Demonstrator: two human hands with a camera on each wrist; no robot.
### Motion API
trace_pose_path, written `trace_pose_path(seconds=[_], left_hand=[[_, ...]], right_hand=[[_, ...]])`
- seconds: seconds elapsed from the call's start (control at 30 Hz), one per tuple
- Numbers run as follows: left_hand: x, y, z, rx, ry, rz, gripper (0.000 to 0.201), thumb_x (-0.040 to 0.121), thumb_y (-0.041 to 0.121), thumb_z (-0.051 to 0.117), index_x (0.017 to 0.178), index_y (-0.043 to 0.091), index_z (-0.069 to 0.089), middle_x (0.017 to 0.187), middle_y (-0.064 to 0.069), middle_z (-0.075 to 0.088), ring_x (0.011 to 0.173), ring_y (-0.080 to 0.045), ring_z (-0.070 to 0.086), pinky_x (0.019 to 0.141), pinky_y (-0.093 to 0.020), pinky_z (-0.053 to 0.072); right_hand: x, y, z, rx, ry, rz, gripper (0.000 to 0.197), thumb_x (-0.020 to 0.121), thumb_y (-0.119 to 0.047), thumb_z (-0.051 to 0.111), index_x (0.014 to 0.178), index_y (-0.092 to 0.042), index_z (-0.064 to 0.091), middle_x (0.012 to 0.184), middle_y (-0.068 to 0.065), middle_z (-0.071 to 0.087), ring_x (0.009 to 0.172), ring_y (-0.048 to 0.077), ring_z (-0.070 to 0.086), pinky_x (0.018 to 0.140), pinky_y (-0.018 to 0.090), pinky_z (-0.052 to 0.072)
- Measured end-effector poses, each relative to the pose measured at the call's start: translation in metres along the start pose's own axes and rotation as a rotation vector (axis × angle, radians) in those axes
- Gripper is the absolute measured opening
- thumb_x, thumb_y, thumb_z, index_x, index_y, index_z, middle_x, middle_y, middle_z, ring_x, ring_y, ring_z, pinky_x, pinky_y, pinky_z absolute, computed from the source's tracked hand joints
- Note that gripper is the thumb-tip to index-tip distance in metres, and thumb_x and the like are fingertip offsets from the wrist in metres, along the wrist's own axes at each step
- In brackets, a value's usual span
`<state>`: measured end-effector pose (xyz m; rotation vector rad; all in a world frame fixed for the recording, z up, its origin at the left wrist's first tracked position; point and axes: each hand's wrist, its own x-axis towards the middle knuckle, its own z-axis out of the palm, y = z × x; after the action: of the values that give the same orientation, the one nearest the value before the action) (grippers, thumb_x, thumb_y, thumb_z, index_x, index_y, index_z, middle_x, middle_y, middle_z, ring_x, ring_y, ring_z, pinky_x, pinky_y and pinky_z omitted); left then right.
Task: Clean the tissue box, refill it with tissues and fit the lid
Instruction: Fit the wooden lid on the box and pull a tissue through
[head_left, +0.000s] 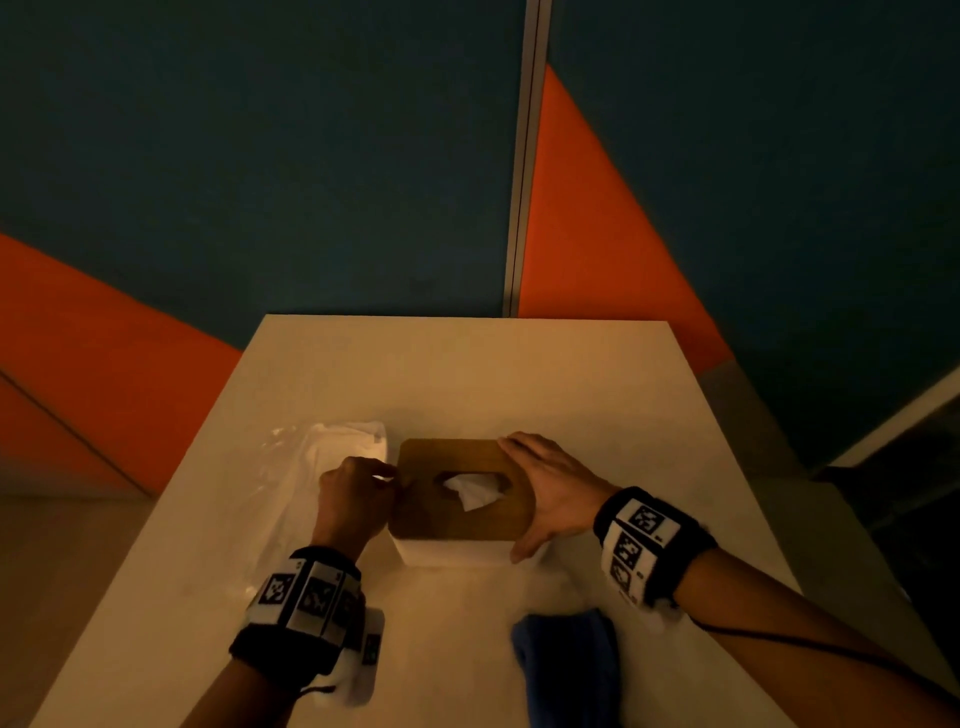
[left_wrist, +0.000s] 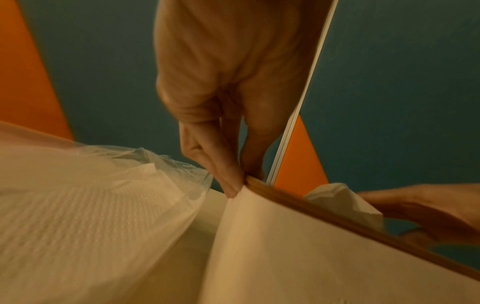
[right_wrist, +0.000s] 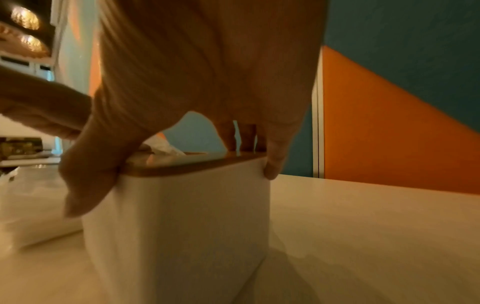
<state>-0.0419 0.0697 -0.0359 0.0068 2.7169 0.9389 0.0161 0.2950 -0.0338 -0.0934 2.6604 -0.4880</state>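
The white tissue box (head_left: 447, 552) stands mid-table with the brown wooden lid (head_left: 452, 454) lying on its top. A white tissue (head_left: 472, 491) pokes up through the lid's oval slot. My left hand (head_left: 397, 480) pinches the lid's left end between thumb and fingers (left_wrist: 233, 176). My right hand (head_left: 532, 499) spans the right end, thumb down the near wall and fingers over the far edge. In the right wrist view the lid (right_wrist: 187, 166) looks level on the box (right_wrist: 182, 226), gripped at both corners.
An opened clear plastic pack of tissues (head_left: 332, 457) lies just left of the box, close to my left hand. A blue cloth (head_left: 566, 665) sits at the near edge of the table (head_left: 467, 374). Blue and orange wall panels rise behind the far edge.
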Motion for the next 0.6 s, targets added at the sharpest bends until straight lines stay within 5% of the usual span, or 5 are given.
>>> trace_pose_path(seconds=[0.17,0.3,0.4,0.5,0.6], left_hand=[[0.009,0.003,-0.005,0.060,-0.100,0.033,0.038,0.085,0.026,0.064,0.119,0.010,0.061,0.109,-0.016,0.070,0.103,-0.032,0.064,0.095,-0.039,0.050],[-0.002,0.025,-0.002,0.366,-0.123,0.483,0.054,0.086,0.019,0.060,0.137,0.020,0.042,0.139,-0.010,0.044,0.124,-0.032,0.046,0.101,-0.041,0.043],[-0.014,0.040,0.007,0.526,-0.199,0.800,0.045,0.081,0.020,0.051,0.125,0.029,0.056,0.128,-0.011,0.056,0.111,-0.034,0.055,0.090,-0.045,0.047],[-0.014,0.046,0.008,0.624,-0.268,0.857,0.050,0.081,0.039,0.029,0.114,0.027,0.065,0.124,-0.007,0.062,0.111,-0.031,0.058,0.092,-0.042,0.047],[-0.012,0.050,0.000,0.498,-0.227,0.816,0.034,0.087,0.031,0.044,0.106,0.022,0.071,0.114,-0.009,0.068,0.103,-0.030,0.064,0.087,-0.036,0.051]], right_hand=[[-0.002,-0.007,-0.002,-0.041,0.010,0.017,0.133,0.059,-0.044,0.086,0.154,-0.016,-0.003,0.161,0.002,0.000,0.148,0.022,0.005,0.121,0.033,0.012],[-0.003,-0.011,-0.004,-0.042,0.029,0.027,0.132,0.057,-0.042,0.088,0.154,-0.013,0.003,0.161,0.005,0.006,0.147,0.024,0.010,0.121,0.033,0.014],[-0.004,-0.013,-0.005,-0.027,0.036,0.041,0.131,0.056,-0.040,0.089,0.153,-0.012,0.006,0.160,0.006,0.008,0.147,0.025,0.010,0.121,0.033,0.014],[-0.004,-0.014,-0.007,-0.033,0.031,0.045,0.132,0.055,-0.039,0.089,0.153,-0.012,0.005,0.160,0.005,0.008,0.147,0.024,0.011,0.121,0.032,0.015],[-0.005,-0.014,-0.008,-0.048,0.020,0.037,0.133,0.054,-0.038,0.090,0.153,-0.012,0.006,0.159,0.005,0.011,0.146,0.025,0.014,0.120,0.033,0.018]])
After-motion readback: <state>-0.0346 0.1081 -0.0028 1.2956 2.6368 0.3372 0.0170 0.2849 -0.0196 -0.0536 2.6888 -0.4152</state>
